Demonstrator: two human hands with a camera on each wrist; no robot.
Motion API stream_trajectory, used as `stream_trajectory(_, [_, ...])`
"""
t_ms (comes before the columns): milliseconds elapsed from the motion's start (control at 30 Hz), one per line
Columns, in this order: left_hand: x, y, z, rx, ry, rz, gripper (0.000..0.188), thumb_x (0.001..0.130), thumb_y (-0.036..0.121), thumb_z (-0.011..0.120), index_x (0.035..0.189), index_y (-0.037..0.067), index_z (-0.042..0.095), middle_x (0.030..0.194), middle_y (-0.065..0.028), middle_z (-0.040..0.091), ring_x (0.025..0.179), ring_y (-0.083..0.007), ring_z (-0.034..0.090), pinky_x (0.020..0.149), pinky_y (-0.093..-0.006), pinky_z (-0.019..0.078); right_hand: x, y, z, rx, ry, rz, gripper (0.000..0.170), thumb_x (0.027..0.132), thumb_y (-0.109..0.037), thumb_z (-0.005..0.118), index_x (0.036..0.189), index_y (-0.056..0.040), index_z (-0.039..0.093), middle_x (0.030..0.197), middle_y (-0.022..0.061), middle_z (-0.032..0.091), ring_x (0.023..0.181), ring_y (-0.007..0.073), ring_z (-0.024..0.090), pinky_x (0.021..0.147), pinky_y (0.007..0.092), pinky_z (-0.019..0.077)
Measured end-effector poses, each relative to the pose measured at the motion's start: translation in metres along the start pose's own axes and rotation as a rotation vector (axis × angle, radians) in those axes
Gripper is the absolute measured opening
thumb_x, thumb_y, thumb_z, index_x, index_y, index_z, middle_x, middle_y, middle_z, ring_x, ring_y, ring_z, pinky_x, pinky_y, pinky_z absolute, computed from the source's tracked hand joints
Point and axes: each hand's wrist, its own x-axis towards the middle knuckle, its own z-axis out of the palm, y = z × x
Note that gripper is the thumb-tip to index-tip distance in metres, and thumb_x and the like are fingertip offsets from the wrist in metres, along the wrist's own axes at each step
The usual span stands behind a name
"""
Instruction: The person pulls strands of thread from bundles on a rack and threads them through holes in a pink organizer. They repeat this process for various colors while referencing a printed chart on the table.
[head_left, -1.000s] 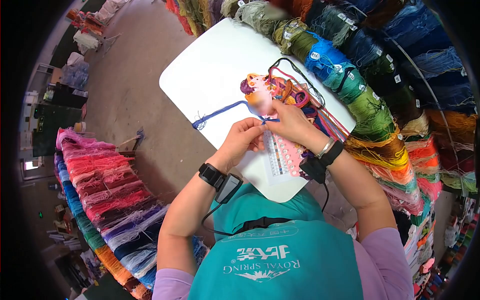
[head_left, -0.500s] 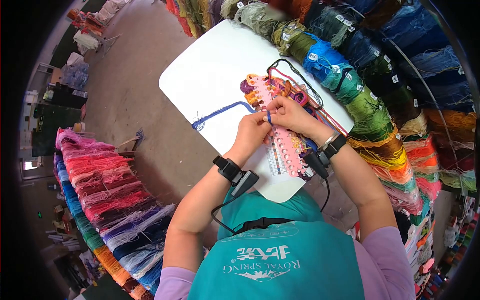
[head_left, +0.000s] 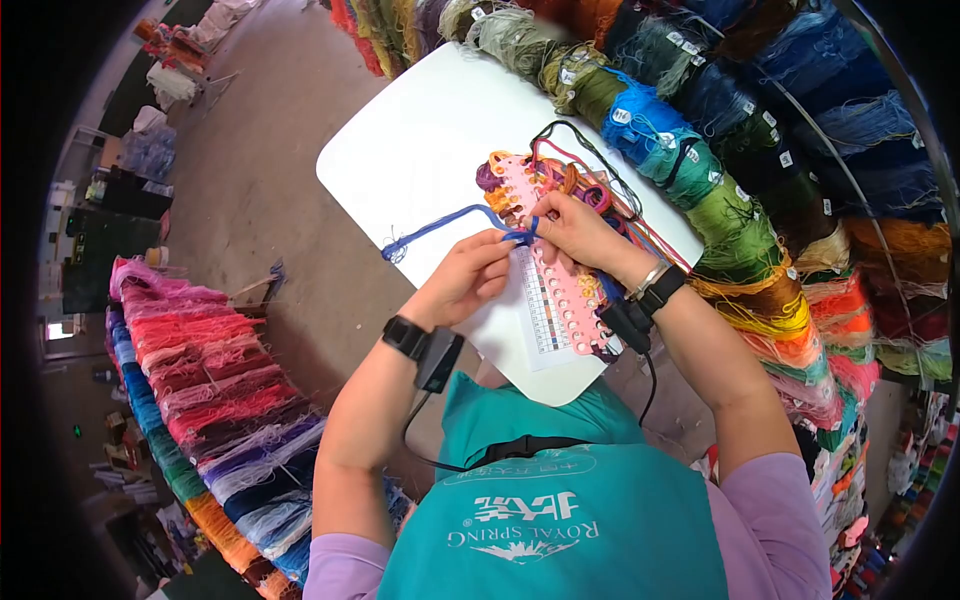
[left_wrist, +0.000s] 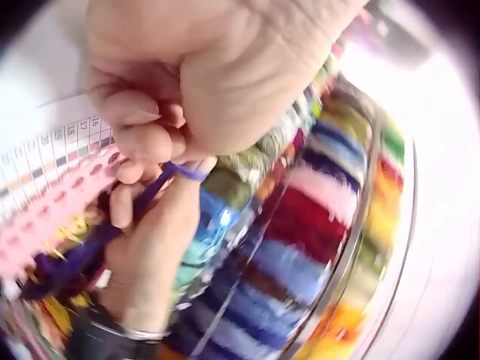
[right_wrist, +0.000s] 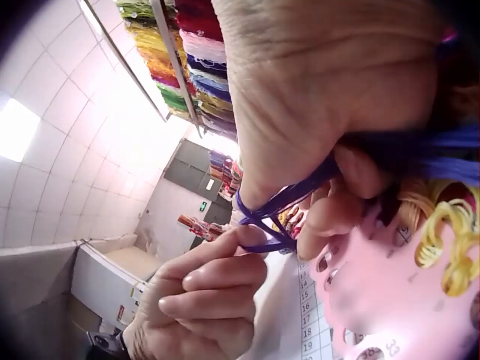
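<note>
Blue-violet thread point(head_left: 450, 217) runs from a loose tangled end at the board's left edge to both hands. In the head view the left hand point(head_left: 468, 277) pinches the thread between thumb and forefinger. Against the pink holed card point(head_left: 568, 296), the right hand point(head_left: 582, 238) holds the same thread, which loops around its fingers in the right wrist view point(right_wrist: 281, 196). The left wrist view shows the left hand point(left_wrist: 202, 67) above the right hand point(left_wrist: 154, 255), fingertips close together at the thread. Printed paper chart point(head_left: 543, 315) lies beside the card.
A white board point(head_left: 400, 130) lies under the card, over the lap. Multicoloured threads point(head_left: 625, 205) are bunched along the card's far side. Racks of labelled yarn skeins point(head_left: 735, 225) stand at the right; another yarn rack point(head_left: 220, 380) is at the lower left.
The left hand moved in to the right hand at the card, then back left with the thread pinched. The right hand stays near the card, shifted slightly left.
</note>
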Motion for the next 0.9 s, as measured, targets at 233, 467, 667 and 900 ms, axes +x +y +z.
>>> stream_trajectory(233, [-0.130, 0.023, -0.074, -0.328, -0.087, 0.297, 0.008, 0.100, 0.014, 0.052, 0.093, 0.011, 0.049, 0.066, 0.0055, 0.036, 0.048, -0.0063, 0.032, 0.040, -0.0219, 0.0290, -0.002, -0.002, 0.004, -0.036, 0.028, 0.001, 0.023, 0.101, -0.022, 0.056, 0.110, -0.0028, 0.048, 0.065, 0.0064, 0.062, 0.043, 0.0122, 0.057, 0.038, 0.0256, 0.0423])
stream_trajectory(467, [-0.212, 0.023, -0.198, 0.820, 0.956, -0.063, 0.031, 0.090, 0.033, 0.063, 0.090, 0.003, 0.067, 0.058, -0.0019, 0.050, 0.050, -0.0145, 0.049, 0.045, -0.0264, 0.0381, -0.010, -0.002, 0.008, -0.219, 0.078, -0.065, 0.024, 0.091, -0.011, 0.060, 0.112, -0.0012, 0.051, 0.067, 0.0053, 0.062, 0.050, 0.0131, 0.059, 0.046, 0.0283, 0.0456])
stream_trajectory(667, [-0.099, 0.014, -0.040, 1.491, 0.710, 0.509, 0.012, 0.083, 0.016, 0.072, 0.088, 0.005, 0.068, 0.083, -0.0121, 0.061, 0.080, -0.0290, 0.065, 0.070, -0.0369, 0.0515, -0.049, 0.002, 0.021, -0.664, 0.372, -0.344, 0.042, 0.084, -0.018, 0.068, 0.120, -0.0015, 0.053, 0.087, 0.0139, 0.063, 0.074, 0.0280, 0.065, 0.067, 0.0391, 0.0520])
stream_trajectory(900, [-0.025, -0.008, -0.003, 1.623, 0.503, 0.558, 0.018, 0.080, 0.008, 0.075, 0.094, 0.003, 0.065, 0.104, -0.0095, 0.062, 0.085, -0.0280, 0.065, 0.074, -0.0368, 0.0528, -0.070, 0.004, 0.041, -1.046, 0.431, -0.187, 0.076, 0.076, -0.038, 0.077, 0.137, -0.0045, 0.046, 0.105, 0.0175, 0.052, 0.098, 0.0347, 0.057, 0.076, 0.0425, 0.0538])
